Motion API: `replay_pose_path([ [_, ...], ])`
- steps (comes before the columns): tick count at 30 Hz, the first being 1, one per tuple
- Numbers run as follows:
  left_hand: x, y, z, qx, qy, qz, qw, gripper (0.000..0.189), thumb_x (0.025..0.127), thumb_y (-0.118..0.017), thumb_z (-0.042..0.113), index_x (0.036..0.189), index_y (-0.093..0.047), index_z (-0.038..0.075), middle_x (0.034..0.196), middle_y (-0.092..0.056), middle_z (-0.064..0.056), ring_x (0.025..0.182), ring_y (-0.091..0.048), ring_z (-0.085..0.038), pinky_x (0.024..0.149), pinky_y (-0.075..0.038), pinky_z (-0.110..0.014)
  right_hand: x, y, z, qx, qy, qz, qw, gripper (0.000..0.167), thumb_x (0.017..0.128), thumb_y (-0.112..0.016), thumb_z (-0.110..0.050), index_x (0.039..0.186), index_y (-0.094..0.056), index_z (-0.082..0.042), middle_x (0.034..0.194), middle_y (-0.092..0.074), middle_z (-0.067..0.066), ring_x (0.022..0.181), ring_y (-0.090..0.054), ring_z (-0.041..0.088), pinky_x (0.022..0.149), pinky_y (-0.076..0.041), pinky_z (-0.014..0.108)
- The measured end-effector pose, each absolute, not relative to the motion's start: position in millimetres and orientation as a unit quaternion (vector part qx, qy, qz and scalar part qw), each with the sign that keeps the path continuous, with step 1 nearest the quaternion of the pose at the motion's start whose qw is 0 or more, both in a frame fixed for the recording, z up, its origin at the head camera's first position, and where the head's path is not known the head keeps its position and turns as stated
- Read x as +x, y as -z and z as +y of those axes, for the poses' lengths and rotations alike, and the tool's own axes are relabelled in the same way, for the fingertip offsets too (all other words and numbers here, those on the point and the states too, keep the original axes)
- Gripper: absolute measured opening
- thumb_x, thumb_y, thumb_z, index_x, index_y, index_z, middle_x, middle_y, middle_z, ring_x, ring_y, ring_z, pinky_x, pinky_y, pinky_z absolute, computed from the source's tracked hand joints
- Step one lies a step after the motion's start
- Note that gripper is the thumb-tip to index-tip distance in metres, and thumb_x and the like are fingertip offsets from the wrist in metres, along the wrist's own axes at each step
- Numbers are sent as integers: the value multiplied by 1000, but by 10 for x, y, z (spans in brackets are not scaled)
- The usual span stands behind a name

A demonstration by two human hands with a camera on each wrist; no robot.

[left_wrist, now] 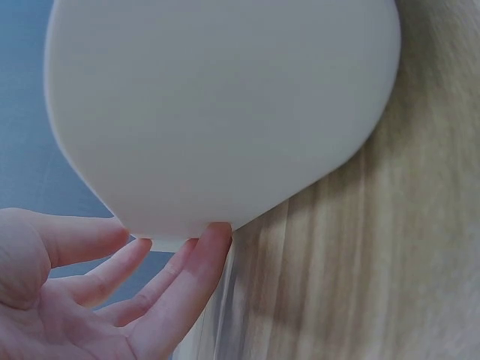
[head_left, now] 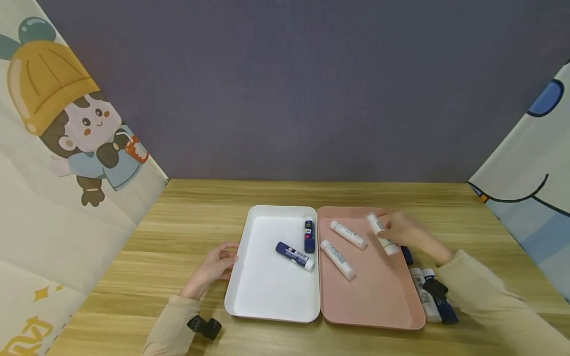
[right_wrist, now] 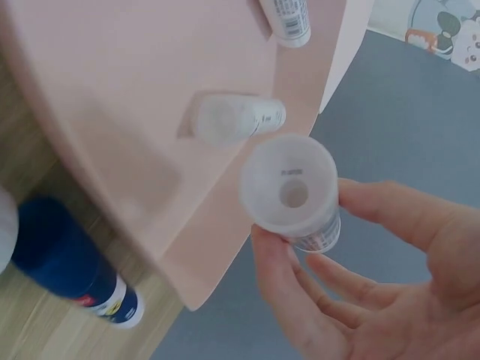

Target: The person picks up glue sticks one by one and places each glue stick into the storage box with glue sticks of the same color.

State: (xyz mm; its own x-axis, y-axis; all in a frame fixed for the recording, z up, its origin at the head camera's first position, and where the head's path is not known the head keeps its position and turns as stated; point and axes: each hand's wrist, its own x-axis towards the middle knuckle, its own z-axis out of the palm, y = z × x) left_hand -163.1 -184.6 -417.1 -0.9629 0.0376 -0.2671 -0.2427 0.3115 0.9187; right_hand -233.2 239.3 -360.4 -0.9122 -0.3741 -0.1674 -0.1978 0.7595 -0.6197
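Observation:
My right hand pinches a white glue stick by its sides, over the right part of the pink tray; its hollow end faces the right wrist camera. Two more white glue sticks lie in that tray. At the left edge of the white tray, my left hand holds the rim between thumb and fingers, seen close in the left wrist view. Inside the white tray lie two blue glue sticks, one slanted and one lengthwise beside the right wall.
The trays stand side by side on a wooden table. Right of the pink tray lie a white glue stick and a blue glue stick, partly under my right forearm. Another blue one shows beside the tray's edge. A grey wall rises behind.

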Motion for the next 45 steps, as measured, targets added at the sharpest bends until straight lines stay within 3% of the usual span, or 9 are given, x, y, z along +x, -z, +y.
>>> replay_pose_path([
  [8, -1608, 4180, -1877, -25, -594, 796, 112, 38, 88, -52, 11, 122, -42, -3, 101, -52, -23, 74, -60, -20, 60, -52, -34, -2313, 3647, 2257, -158, 318, 923, 147, 53, 82, -56, -5, 128, -34, 9, 52, -41, 4, 40, -32, 9, 39, -31, 23],
  [12, -1626, 4173, -1841, -62, -583, 802, 113, 37, 89, -49, 5, 124, -42, -3, 105, -51, -24, 76, -60, -22, 61, -52, -34, -2312, 3678, 2203, -164, 314, 924, 143, 51, 81, -57, -4, 125, -36, 10, 83, -51, 18, 43, -39, 10, 40, -36, 24],
  [14, -1628, 4163, -1830, -73, -577, 805, 115, 37, 89, -48, 4, 125, -41, -3, 107, -51, -25, 76, -60, -22, 60, -52, -33, -2312, 3687, 2174, -167, 308, 926, 142, 50, 80, -57, -3, 124, -37, 11, 89, -52, 19, 43, -41, 10, 40, -37, 24],
  [15, -1628, 4160, -1827, -74, -575, 807, 116, 37, 90, -47, 4, 126, -40, -3, 107, -51, -24, 76, -59, -22, 60, -52, -33, -2311, 3689, 2158, -166, 305, 927, 142, 50, 80, -58, -3, 124, -38, 11, 88, -53, 18, 43, -41, 9, 40, -37, 24],
  [18, -1623, 4155, -1829, -71, -575, 806, 119, 38, 90, -47, 4, 126, -39, -3, 106, -51, -23, 75, -59, -21, 59, -51, -33, -2302, 3681, 2105, -170, 296, 928, 147, 50, 78, -58, -2, 123, -40, 11, 63, -53, 8, 40, -38, 8, 40, -35, 22],
  [22, -1625, 4174, -1841, -65, -581, 803, 118, 37, 90, -47, 3, 126, -39, -4, 104, -51, -23, 75, -59, -21, 59, -52, -32, -2278, 3663, 2045, -185, 288, 927, 151, 50, 78, -59, -2, 122, -40, 12, 53, -49, 4, 39, -37, 8, 40, -32, 20],
  [32, -1617, 4155, -1833, -71, -583, 801, 114, 37, 90, -47, 3, 126, -40, -3, 104, -52, -23, 75, -59, -20, 59, -51, -33, -2289, 3713, 1954, -192, 267, 930, 166, 47, 76, -60, -3, 118, -43, 10, 65, -52, 5, 53, -46, 13, 45, -38, 23],
  [45, -1628, 4182, -1841, -67, -587, 799, 115, 37, 90, -46, 1, 126, -40, -3, 101, -52, -21, 74, -59, -19, 60, -52, -33, -2264, 3796, 1833, -177, 262, 931, 183, 47, 77, -61, -3, 120, -44, 5, 64, -48, 4, 47, -39, 10, 45, -35, 23],
])
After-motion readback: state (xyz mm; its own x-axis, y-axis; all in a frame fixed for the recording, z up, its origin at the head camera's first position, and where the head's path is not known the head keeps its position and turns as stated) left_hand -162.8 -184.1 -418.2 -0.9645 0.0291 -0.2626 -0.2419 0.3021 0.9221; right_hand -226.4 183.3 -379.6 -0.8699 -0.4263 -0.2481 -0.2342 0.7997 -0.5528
